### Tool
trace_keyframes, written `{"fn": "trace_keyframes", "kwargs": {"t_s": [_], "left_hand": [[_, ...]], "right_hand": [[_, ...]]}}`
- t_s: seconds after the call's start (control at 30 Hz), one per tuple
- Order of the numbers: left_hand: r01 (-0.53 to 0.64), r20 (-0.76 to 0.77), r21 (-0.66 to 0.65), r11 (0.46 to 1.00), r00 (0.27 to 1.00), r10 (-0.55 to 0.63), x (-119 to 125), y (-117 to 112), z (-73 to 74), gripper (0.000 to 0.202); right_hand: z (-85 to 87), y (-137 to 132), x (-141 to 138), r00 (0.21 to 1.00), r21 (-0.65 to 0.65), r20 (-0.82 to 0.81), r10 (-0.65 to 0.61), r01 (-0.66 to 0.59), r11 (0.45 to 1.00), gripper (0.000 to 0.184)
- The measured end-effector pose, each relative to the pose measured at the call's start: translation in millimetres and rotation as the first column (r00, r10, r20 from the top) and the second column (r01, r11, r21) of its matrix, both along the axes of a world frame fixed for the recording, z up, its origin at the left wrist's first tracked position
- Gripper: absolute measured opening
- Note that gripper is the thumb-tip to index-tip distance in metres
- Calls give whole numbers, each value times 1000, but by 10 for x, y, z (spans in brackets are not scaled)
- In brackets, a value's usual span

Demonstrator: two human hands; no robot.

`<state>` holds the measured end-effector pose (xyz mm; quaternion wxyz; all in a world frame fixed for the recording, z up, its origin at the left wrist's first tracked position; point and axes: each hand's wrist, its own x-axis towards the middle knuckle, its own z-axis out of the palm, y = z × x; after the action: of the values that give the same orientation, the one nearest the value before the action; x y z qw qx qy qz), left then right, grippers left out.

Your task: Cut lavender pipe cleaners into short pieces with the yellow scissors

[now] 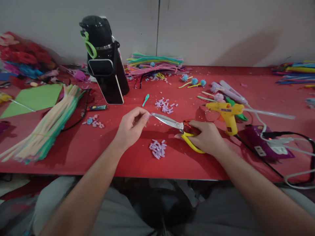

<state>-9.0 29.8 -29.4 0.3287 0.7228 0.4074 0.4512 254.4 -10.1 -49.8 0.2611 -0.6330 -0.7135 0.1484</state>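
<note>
While the right hand (205,136) has a proper grip on the scissors (169,121), yellow and orange-red handles and all, the left hand (131,127) is pinched narrow, thumb against finger, right by the blade tips. Can't really tell if there's anything in that pinch, too small to make out. The scissors are over the red table (98,150), between two little piles: the near lilac bits (157,149) and the far lilac bits (165,105). Yellow glue gun (227,114) is just beside the right hand.
</note>
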Motion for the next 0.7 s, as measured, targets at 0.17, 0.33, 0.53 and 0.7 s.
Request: {"fn": "trace_keyframes", "kwargs": {"t_s": [0.17,0.33,0.53,0.7], "left_hand": [[2,-5,6,1000,1000,-2,4,2,-11,19],[13,11,4,1000,1000,-13,5,12,-20,18],[4,9,26,1000,1000,-5,15,15,1,17],[-8,-1,40,999,1000,8,15,18,2,17]], "right_hand": [[-32,12,8,1000,17,12,0,0,1000,59],[-33,12,7,1000,34,-12,-27,27,999,59],[18,-20,9,998,12,-61,-3,4,1000,58],[37,-19,-2,998,9,-52,18,-17,1000,58]]}}
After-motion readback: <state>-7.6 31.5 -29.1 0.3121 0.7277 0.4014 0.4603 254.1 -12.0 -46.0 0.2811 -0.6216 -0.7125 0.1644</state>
